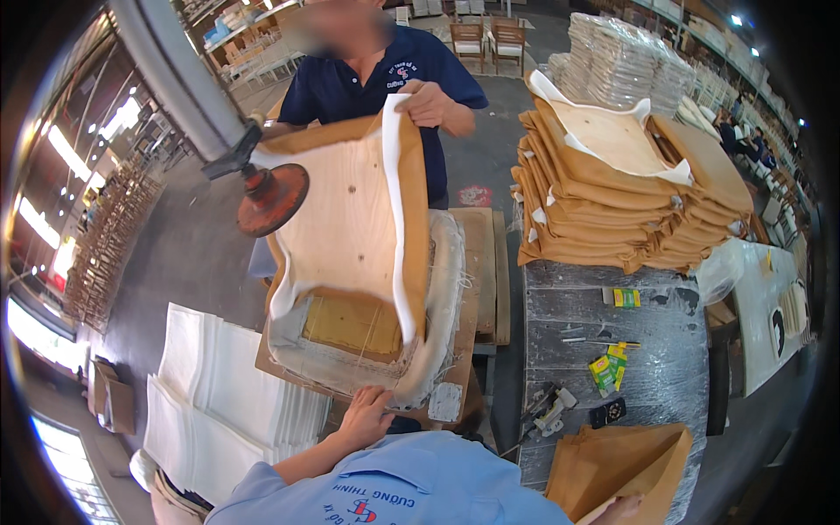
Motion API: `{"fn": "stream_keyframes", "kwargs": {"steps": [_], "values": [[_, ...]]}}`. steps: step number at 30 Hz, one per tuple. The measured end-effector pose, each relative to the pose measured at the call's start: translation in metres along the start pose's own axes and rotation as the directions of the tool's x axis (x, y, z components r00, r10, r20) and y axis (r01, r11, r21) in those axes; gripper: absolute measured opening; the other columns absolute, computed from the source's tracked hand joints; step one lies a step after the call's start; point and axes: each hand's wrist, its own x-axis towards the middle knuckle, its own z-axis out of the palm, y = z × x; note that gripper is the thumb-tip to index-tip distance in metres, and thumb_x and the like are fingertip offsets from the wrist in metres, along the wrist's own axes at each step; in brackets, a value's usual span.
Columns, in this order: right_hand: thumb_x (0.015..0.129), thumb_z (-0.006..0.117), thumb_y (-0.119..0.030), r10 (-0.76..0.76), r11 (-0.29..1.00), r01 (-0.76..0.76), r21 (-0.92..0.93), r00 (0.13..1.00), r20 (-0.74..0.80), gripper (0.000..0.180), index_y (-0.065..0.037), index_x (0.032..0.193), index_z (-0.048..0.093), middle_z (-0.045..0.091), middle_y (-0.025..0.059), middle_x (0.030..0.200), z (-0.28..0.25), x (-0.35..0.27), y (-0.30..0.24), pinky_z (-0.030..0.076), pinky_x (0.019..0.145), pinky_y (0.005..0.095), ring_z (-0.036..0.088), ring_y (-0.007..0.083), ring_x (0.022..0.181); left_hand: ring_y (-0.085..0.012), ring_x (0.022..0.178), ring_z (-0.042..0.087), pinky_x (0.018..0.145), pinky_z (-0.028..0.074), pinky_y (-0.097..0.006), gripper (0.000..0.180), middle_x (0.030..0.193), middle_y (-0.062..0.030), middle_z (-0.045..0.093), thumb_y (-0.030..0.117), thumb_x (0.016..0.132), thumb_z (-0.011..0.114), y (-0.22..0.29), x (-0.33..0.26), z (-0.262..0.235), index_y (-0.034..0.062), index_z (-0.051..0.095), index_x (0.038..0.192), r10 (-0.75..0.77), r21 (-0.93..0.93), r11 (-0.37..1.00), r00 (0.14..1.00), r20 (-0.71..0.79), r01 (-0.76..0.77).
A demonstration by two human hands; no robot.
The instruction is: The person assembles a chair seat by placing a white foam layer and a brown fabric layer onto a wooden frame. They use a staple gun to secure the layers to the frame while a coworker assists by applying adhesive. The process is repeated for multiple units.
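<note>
Dark, plastic-wrapped tabletop on the right bears a tall stack of tan-covered pieces. Opposite, a co-worker tilts a plywood panel, edged in white padding and tan cover, above the padded ring form; the co-worker's hand pinches its upper corner. Another tan cover lies at the tabletop's near end. A red disc pad shows in front of the panel; fingers are best kept clear of it. The left hand rests on the form's near edge, fingers extended, loosely spread; a light, flat touch there should steady the form. The right hand touches the near cover, though I cannot tell whether it pinches; taking the cover by its edge would probably avoid creasing it.
</note>
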Motion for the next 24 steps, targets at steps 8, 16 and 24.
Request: {"fn": "stream_keyframes", "kwargs": {"steps": [8, 16, 24], "values": [[0.104, 0.061, -0.035, -0.437, 0.899, 0.432, -0.062, 0.893, -0.106, 0.038, -0.008, 0.13, 0.07, 0.07, 0.0127, 0.129, 0.02, -0.059, -0.068, 0.058, 0.084, 0.0499, 0.068, 0.0318, 0.11, -0.048, 0.144, 0.047, 0.119, 0.04, -0.054, 0.075, 0.163, -0.0269, 0.039, 0.031, 0.098, 0.07, 0.006, 0.03, 0.02, 0.0187, 0.037, 0.164, 0.097, -0.004, 0.995, 0.992, 0.078, -0.097], [0.105, 0.06, -0.034, -0.743, 0.662, 0.744, -0.089, 0.637, -0.208, 0.038, -0.008, 0.131, 0.07, 0.07, 0.0125, 0.129, -0.006, -0.143, -0.132, 0.058, 0.087, 0.0482, 0.068, 0.0315, 0.112, -0.0467, 0.143, 0.048, 0.12, 0.038, -0.054, 0.075, 0.163, -0.0249, 0.04, 0.028, 0.099, 0.069, -0.04, 0.03, 0.007, 0.0207, 0.036, 0.165, 0.349, -0.003, 0.936, 0.925, 0.152, -0.353], [0.106, 0.059, -0.034, -0.874, 0.425, 0.892, -0.152, 0.36, -0.327, 0.038, -0.009, 0.132, 0.07, 0.07, 0.0124, 0.13, -0.078, -0.228, -0.18, 0.057, 0.091, 0.0464, 0.068, 0.0311, 0.114, -0.0455, 0.144, 0.046, 0.123, 0.033, -0.055, 0.074, 0.158, -0.0211, 0.047, 0.025, 0.095, 0.073, -0.081, 0.021, 0.001, 0.0181, 0.04, 0.162, 0.591, 0.03, 0.805, 0.805, 0.04, -0.593]]}}
